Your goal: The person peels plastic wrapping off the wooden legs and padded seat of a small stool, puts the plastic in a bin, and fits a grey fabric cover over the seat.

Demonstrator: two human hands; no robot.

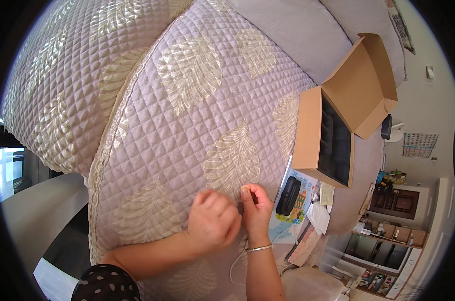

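Note:
Both of my hands are raised close together over a quilted lilac sofa cover [167, 143] with shiny leaf patterns. My left hand [214, 220] is curled into a loose fist, slightly blurred, its palm side turned out of sight. Just to its right, my right hand [256, 210] has the thumb tip brought against the bent forefinger. Anything small inside either hand is hidden. A metal bangle [259, 248] circles the right wrist. Below the hands, a thin white cord [233, 269] runs over the cover.
An open cardboard box [306, 129] with a black inside stands at the right. Beside it lie a black zip case [288, 195] on a colourful printed sheet [287, 231], and white papers [318, 218]. Sofa cushions [287, 34] rise behind. Farther right are shelves [396, 235] and a brown door [394, 203].

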